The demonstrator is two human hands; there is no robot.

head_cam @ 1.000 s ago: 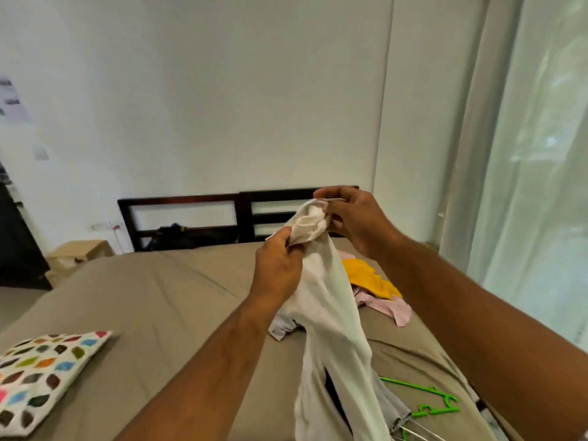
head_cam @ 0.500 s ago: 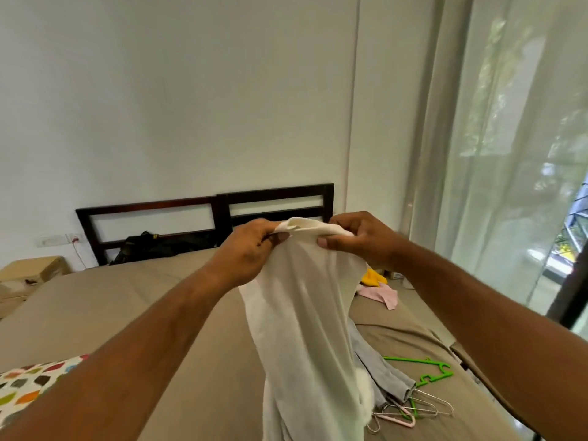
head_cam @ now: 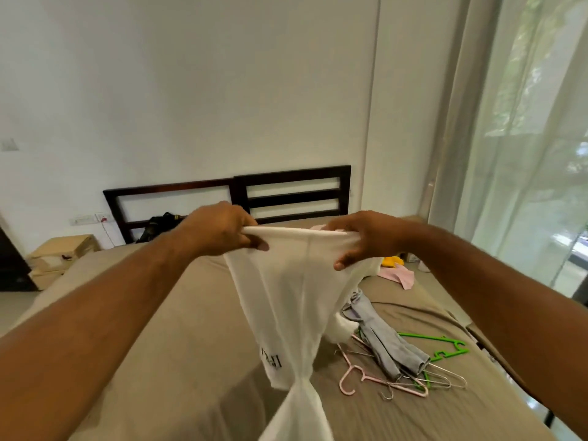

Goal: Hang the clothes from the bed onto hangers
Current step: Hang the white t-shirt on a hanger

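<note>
Both hands, the left hand [head_cam: 219,230] and the right hand [head_cam: 362,237], curl their fingers round the top edge of a white garment [head_cam: 286,297], stretching it taut above the brown bed [head_cam: 159,329] while its lower end trails down. It hides part of a grey garment [head_cam: 385,342] lying across one pink hanger [head_cam: 350,378], a green hanger [head_cam: 445,346] and tangled wire hangers [head_cam: 445,378] too overlapped to count; one yellow garment [head_cam: 393,261] and one pink garment [head_cam: 401,277] lie further off. Dark lettering [head_cam: 272,361] low on the white cloth cannot be read.

The white cloth garment [head_cam: 286,297] hangs between the left hand [head_cam: 219,229] and the right hand [head_cam: 366,238], over the tan-sheeted bed [head_cam: 159,329]. To its right, grey denim trousers [head_cam: 385,338] lie across a heap of plastic and wire hangers [head_cam: 413,381] (the pink one leftmost). Farther back lie a yellow garment [head_cam: 393,261] and a pink cloth [head_cam: 401,276], with the dark wooden slatted headboard [head_cam: 286,198] behind.
</note>
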